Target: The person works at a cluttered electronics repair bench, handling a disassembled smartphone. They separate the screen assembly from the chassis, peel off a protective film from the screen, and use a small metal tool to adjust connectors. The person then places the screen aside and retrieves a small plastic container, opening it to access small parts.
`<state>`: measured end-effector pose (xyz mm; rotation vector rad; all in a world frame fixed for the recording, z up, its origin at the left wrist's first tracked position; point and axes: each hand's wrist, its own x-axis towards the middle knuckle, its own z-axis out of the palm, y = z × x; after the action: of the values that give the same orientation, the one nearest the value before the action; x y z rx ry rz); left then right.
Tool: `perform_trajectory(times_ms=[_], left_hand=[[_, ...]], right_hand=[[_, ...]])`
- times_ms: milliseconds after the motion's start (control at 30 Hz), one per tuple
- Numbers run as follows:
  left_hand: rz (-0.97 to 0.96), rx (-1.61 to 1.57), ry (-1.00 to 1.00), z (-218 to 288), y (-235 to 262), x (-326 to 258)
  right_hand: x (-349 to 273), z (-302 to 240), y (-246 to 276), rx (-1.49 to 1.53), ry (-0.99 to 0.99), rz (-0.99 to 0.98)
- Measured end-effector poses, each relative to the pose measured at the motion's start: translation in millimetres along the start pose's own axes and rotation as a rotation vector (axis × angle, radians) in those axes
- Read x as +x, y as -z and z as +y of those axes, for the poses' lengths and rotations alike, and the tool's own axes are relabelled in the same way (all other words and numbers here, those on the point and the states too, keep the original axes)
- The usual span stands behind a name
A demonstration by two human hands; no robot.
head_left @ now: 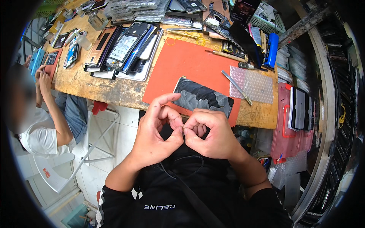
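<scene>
At the far left a second person [42,125] in a white shirt sits at the end of the bench [95,85], bent over a small phone part of their own. Along the bench top lie rows of phones [125,47] and screens, some in clear bags, stacked overlapping.

Nearer the middle, the wearer's left hand [157,133] is raised in front of the chest, below the bench edge. Its forefinger is stretched up and the thumb curls in to meet the right hand. The right hand [211,135] is closed narrow, thumb and forefinger pinched together, touching the left thumb. Whatever they pinch is too small to make out; a thin dark cable [182,167] loops over the black shirt just beneath, but I cannot tell whether it runs up into the fingers.

Just beyond the hands, a dark patterned phone back [203,98] lies on the red mat [182,62], near the bench edge, untouched for now. Right of it sit tweezers [236,87] on a square of bubble wrap [253,85], then a blue cylinder [272,49] and a pink case [287,125] off the bench's right end.

By my reading the work is at an early or middle stage: the hands are busy with something tiny, the phone back waits, and the tools lie unused.
</scene>
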<state>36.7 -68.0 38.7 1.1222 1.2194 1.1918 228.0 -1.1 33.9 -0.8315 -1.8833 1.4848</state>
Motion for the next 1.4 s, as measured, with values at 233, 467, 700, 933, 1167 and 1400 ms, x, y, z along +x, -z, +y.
perform_trajectory(times_ms=[233,467,700,933,1167,1400], left_hand=[[0.001,-0.068,0.018,-2.5,2.5,-0.5],[-0.013,-0.233,0.115,0.0,5.8,-0.3],[-0.029,-0.283,0.128,0.2,7.1,-1.5],[-0.065,-0.343,0.107,-1.1,5.8,-5.7],[-0.078,-0.363,0.102,1.0,6.3,-6.8],[-0.021,-0.326,0.101,0.4,7.1,-9.2]], right_hand=[[-0.1,0.8,0.3,0.048,-0.037,-0.026],[0.4,5.0,6.4,0.191,-0.171,-0.101],[1.1,8.9,7.8,0.304,-0.191,-0.116],[-1.1,10.8,8.8,0.53,-0.278,-0.155],[-0.5,10.1,10.5,0.643,-0.303,-0.187],[-3.0,11.7,9.4,0.563,-0.262,-0.153]])
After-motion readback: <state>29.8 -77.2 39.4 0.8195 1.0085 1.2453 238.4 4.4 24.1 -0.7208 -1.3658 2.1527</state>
